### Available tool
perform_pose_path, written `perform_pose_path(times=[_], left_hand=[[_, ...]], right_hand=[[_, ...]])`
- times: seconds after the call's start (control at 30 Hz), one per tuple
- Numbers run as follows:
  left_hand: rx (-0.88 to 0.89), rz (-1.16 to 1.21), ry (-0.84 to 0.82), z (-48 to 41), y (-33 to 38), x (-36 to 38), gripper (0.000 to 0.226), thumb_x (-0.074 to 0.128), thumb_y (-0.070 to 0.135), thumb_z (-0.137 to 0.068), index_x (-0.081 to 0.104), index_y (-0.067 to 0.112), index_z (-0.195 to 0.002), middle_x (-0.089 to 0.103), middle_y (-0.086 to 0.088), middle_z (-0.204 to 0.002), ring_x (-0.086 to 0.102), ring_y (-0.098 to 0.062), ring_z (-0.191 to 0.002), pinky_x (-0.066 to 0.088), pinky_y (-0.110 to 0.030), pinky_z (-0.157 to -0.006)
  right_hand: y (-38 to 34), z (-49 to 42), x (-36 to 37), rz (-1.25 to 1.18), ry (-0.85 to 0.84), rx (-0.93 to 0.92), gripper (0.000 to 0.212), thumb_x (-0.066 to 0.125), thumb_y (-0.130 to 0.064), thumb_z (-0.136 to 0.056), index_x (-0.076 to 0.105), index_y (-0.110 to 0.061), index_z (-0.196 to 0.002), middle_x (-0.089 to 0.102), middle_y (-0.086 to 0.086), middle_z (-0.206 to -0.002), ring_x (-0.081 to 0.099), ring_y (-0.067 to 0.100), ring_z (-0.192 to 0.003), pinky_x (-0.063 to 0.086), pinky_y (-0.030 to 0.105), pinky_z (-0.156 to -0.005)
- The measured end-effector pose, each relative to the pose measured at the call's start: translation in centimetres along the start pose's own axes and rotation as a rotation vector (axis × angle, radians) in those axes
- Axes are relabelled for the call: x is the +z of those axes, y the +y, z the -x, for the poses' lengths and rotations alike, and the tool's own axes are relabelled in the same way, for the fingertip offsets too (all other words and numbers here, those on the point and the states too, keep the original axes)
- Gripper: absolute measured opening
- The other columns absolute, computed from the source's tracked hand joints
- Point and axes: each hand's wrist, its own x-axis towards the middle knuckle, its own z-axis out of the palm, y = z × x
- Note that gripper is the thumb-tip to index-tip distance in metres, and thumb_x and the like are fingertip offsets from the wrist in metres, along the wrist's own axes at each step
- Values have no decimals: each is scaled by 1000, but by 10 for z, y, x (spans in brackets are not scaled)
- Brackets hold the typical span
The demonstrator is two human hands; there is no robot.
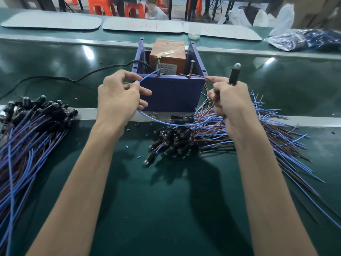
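Forearms (pixel 96 172) extended, left hand (pixel 118 95) pinching blue wire (pixel 149 75), right hand (pixel 230 102) clenched round lamp (pixel 234 74) and brown wire (pixel 199 76)

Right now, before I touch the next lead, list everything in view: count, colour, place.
box: one, purple, open-topped, bench centre
block: one, orange, inside box
screws: two, silver, upright on box's front rim
blue wire: one, light blue, tip at the left screw
brown wire: one, brown, runs to the right screw
lamp: one, black holder, clear bulb, upright by box's right corner
cable: one, black, from box leftward
left pile: many wired lamps, black, blue and brown leads, bench left
right pile: many likewise, bench centre-right
mats: three, pale grey, far side
bench: one, dark green
left hand: pinches blue wire
right hand: grips lamp and brown wire
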Motion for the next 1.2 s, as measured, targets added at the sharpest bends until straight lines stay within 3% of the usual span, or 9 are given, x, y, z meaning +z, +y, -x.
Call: perform_pose_path(times=[0.2,0.57,1.2], left_hand=[[-8,11,14,-1,1,-2,19,46,8,-95,61,19,-93,70,9,-65,53,-3,-39,44,-14,-45],[-3,14,28,-1,2,-4,21,46,7,-95,60,21,-87,70,8,-66,55,-3,-40,44,-13,-45],[-20,45,100,-4,1,-7,15,47,9,-96,61,14,-97,69,7,-68,56,-1,-42,45,-13,-45]], right_hand=[[-1,1,-1,-10,11,-13,33,33,0,-93,64,-11,-100,43,-2,-52,27,2,-33,21,14,-34],[-2,1,-1,-12,8,-12,33,35,-1,-94,63,-17,-90,43,-6,-49,28,2,-32,21,14,-34],[-2,3,2,-4,7,-4,31,35,-2,-96,63,-10,-108,43,-1,-56,29,1,-33,22,13,-34]])
